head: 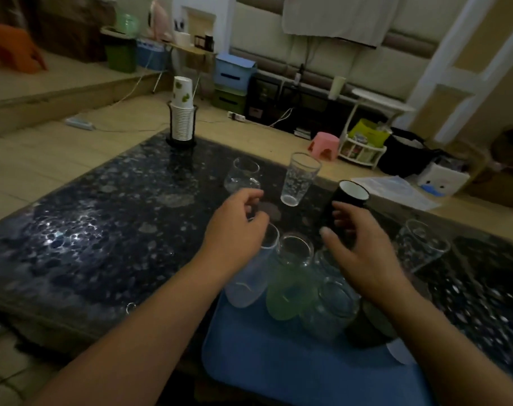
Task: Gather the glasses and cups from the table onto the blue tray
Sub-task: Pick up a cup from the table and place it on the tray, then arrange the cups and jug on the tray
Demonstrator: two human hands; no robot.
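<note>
A blue tray lies at the near table edge. Its far end carries a pale frosted glass, a green glass, a clear glass and a dark cup. On the dark stone table stand a round stemless glass, a tall dotted tumbler, a black cup with a white inside and a clear glass at the right. My left hand hovers over the frosted glass, fingers loosely curled, holding nothing. My right hand is spread, fingertips at the black cup's near side.
A stack of paper cups in a black wire holder stands at the table's far corner. Beyond the far edge, on the floor, are a pink stool, a small white rack and bags.
</note>
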